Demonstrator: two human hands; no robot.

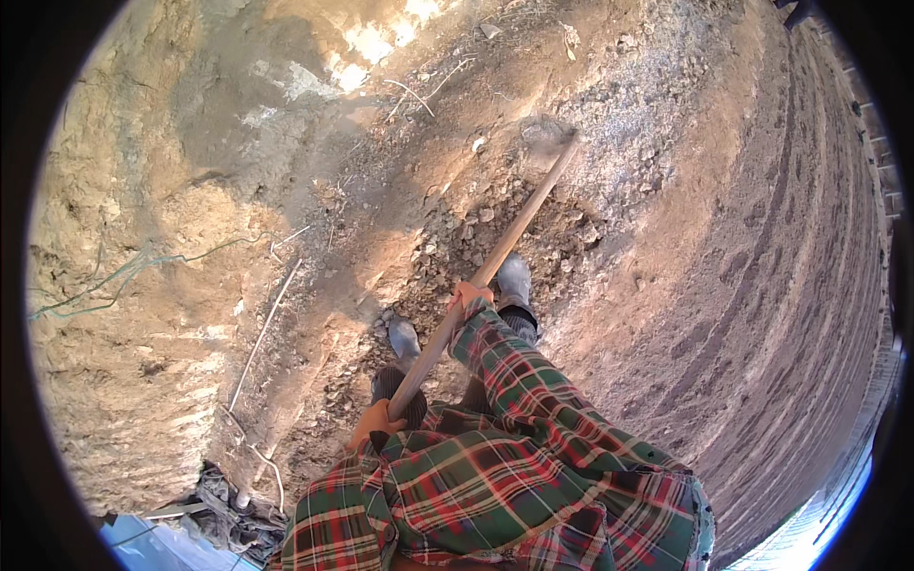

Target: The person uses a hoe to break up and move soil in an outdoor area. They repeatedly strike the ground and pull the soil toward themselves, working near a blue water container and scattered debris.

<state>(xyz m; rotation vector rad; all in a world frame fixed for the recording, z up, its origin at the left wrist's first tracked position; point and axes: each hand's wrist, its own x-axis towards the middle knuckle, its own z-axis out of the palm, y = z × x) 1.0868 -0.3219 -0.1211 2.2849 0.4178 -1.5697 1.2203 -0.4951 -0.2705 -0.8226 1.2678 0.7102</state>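
A long wooden tool handle (518, 228) runs slantwise over the dug ground in front of me. My left hand (376, 422) grips its near end beside my left knee. Further up the shaft, about midway, my right hand (471, 292) is closed around it. The tool's head at the far end is blurred against the soil, so its kind is unclear. Loose broken clods (457, 235) of earth lie beneath the shaft and around my feet. My left boot (404, 337) and right boot (514, 278) stand on either side of the handle.
A rough earth bank (143, 342) rises on the left, with a thin green wire (193, 257) across it. A thin pale stick (268, 332) leans near its foot. On the right stands a grooved earth wall (757, 285). Dark crumpled cloth (221, 503) lies at lower left.
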